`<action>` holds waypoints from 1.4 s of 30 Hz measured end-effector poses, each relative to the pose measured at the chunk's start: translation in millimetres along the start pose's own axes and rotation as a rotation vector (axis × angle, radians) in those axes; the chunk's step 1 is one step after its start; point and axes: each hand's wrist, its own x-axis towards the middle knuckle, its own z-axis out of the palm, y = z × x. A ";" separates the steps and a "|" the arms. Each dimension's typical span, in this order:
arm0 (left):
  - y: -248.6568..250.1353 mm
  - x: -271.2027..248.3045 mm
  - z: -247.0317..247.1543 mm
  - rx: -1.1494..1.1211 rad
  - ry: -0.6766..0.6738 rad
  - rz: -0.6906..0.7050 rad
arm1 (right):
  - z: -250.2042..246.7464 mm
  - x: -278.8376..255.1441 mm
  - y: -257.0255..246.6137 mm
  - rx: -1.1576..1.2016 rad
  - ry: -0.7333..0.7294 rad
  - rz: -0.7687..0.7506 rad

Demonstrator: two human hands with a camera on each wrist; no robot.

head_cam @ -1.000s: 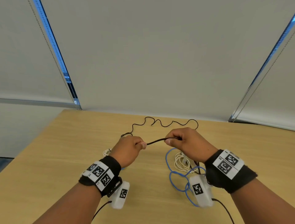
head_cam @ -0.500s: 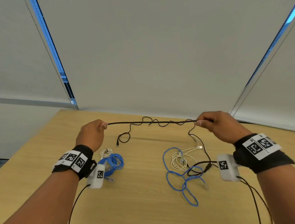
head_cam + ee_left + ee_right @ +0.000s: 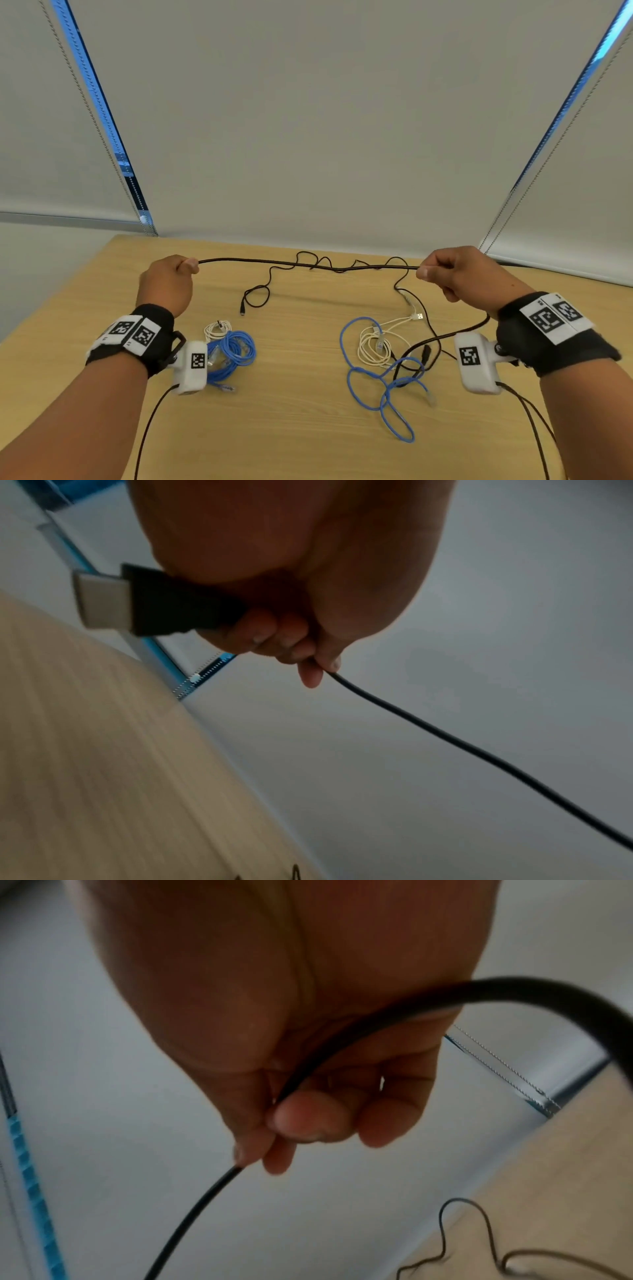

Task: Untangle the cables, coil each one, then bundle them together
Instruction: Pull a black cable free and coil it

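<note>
A thick black cable is stretched nearly straight between my two hands above the wooden table. My left hand pinches it near its end, and the black plug with a metal tip sticks out of the fist in the left wrist view. My right hand pinches the same cable, which passes through the palm and hangs down to the table. A thin black cable lies loose behind. A coiled blue cable and a small white coil lie at the left. A tangle of blue, white and black cables lies at the right.
Grey roller blinds with bead chains hang behind the table's far edge. Black leads trail from the wrist cameras along both forearms.
My hands have drawn far apart from almost touching, pulling the thick black cable out straight. Both have risen toward the far side of the table.
</note>
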 end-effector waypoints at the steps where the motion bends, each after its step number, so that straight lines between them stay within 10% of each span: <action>1: 2.7 -1.7 1.9 -0.002 -0.008 0.017 | 1.8 -0.9 0.5 0.093 0.016 0.017; 8: 85.3 -53.6 29.6 -0.021 0.001 0.403 | 21.6 -0.4 -36.4 1.132 -0.046 0.125; 11: 129.5 -105.4 58.8 -0.216 -0.376 0.627 | 41.9 3.3 -61.6 1.261 -0.099 0.097; 14: 145.0 -143.5 86.8 -0.339 -0.675 0.527 | 56.1 5.5 -77.9 1.369 -0.093 0.076; 20: 126.1 -151.0 94.7 -0.351 -0.506 0.646 | 52.9 8.3 -78.6 1.520 0.062 0.090; 27: 114.8 -124.2 89.5 -0.467 -0.531 0.202 | 68.6 1.4 -84.8 1.193 0.183 -0.070; 32: 101.6 -123.5 77.6 -0.333 -0.511 0.376 | 59.4 -3.3 -64.5 0.332 0.434 -0.147; 35: 106.2 -131.7 73.7 -0.352 -0.546 0.448 | 66.5 -11.9 -59.3 -0.097 0.274 -0.438; 39: 103.8 -131.2 67.2 -0.341 -0.636 0.561 | 68.2 -23.4 -48.4 -0.159 -0.101 -0.387; 42: 88.8 -121.7 66.2 -0.144 -0.674 0.581 | 53.8 -25.8 -36.5 -0.116 0.000 -0.354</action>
